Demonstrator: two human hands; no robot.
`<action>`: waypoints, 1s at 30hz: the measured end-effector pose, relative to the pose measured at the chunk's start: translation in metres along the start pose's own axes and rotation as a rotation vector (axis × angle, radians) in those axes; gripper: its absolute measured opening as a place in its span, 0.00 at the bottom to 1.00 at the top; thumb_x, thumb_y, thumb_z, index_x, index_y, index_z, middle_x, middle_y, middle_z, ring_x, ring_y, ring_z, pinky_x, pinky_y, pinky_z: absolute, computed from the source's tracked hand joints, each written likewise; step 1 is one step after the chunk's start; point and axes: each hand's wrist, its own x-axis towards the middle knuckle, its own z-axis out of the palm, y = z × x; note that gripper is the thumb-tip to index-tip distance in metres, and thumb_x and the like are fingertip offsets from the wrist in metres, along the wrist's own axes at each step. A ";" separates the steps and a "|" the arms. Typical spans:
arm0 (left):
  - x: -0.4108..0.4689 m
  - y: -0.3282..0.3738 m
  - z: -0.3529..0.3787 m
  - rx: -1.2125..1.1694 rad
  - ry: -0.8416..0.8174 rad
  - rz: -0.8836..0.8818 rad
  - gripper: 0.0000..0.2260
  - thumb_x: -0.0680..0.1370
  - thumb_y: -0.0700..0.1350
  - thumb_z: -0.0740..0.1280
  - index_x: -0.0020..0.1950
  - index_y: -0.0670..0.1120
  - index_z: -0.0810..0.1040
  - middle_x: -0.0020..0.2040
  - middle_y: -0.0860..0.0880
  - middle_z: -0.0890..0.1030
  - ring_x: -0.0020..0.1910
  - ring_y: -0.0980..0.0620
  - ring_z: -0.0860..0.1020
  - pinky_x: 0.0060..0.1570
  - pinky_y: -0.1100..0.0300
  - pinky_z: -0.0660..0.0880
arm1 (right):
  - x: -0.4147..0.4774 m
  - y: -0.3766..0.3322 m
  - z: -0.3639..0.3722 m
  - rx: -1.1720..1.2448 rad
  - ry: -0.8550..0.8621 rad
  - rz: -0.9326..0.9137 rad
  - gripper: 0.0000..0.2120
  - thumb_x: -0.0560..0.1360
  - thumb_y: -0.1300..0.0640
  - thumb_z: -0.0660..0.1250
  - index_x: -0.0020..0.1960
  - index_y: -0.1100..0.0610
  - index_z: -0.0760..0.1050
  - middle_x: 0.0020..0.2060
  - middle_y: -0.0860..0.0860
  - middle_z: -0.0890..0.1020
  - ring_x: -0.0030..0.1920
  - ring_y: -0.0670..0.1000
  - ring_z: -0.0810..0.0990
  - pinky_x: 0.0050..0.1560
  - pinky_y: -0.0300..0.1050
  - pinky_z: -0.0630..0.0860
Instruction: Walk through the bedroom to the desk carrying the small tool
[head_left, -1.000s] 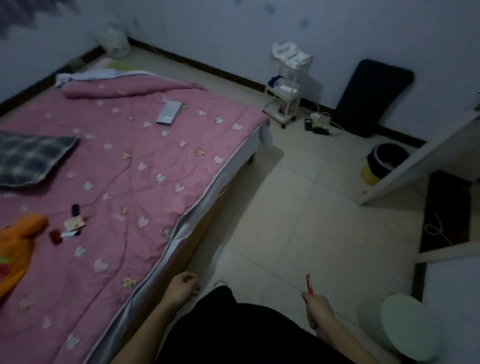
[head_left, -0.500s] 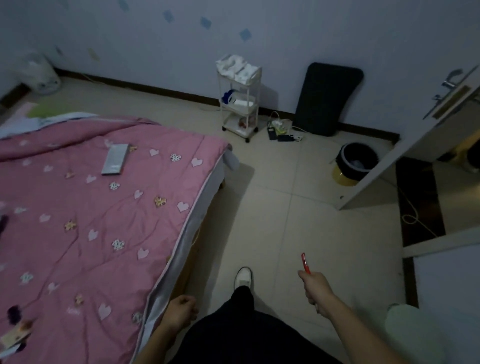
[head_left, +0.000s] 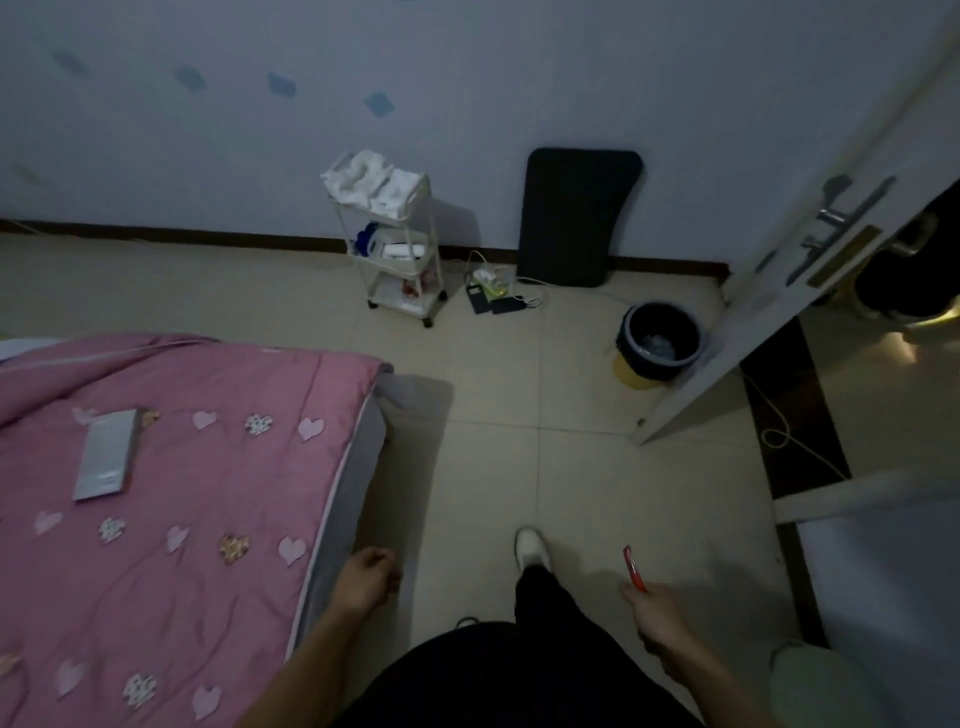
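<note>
R hand (head_left: 655, 616) at 5 o'clock grips red pen (head_left: 634, 570) by its lower end, prob light, stiff & slim; L hand (head_left: 366, 577) loosely curled, holding nothing, w/ bed edge (head_left: 332, 525) at its 9 o'clock.

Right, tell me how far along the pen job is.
Done: the right hand grips the red pen, clear of the bed. In hand: it is carried over the floor, facing the bin and door; the left hand is loosely curled, holding nothing. Left: the pen has not been set down.
</note>
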 end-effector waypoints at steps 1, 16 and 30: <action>0.013 0.015 0.008 0.007 -0.004 0.003 0.07 0.79 0.33 0.61 0.43 0.39 0.76 0.35 0.40 0.78 0.30 0.47 0.75 0.31 0.60 0.69 | 0.010 -0.009 -0.006 0.007 0.004 0.015 0.14 0.81 0.55 0.63 0.37 0.56 0.69 0.19 0.49 0.64 0.19 0.48 0.60 0.25 0.38 0.54; 0.126 0.143 0.058 -0.194 0.150 -0.101 0.06 0.80 0.38 0.63 0.46 0.43 0.78 0.36 0.42 0.80 0.29 0.49 0.76 0.29 0.61 0.70 | 0.147 -0.307 -0.043 -0.318 -0.128 -0.202 0.09 0.78 0.56 0.65 0.40 0.58 0.77 0.24 0.51 0.72 0.24 0.52 0.70 0.26 0.41 0.62; 0.252 0.225 0.012 -0.484 0.255 -0.303 0.07 0.80 0.40 0.62 0.46 0.42 0.78 0.38 0.42 0.81 0.30 0.48 0.76 0.33 0.60 0.71 | 0.235 -0.583 0.060 -0.514 -0.254 -0.360 0.16 0.78 0.57 0.67 0.32 0.55 0.68 0.23 0.51 0.67 0.24 0.51 0.65 0.28 0.44 0.58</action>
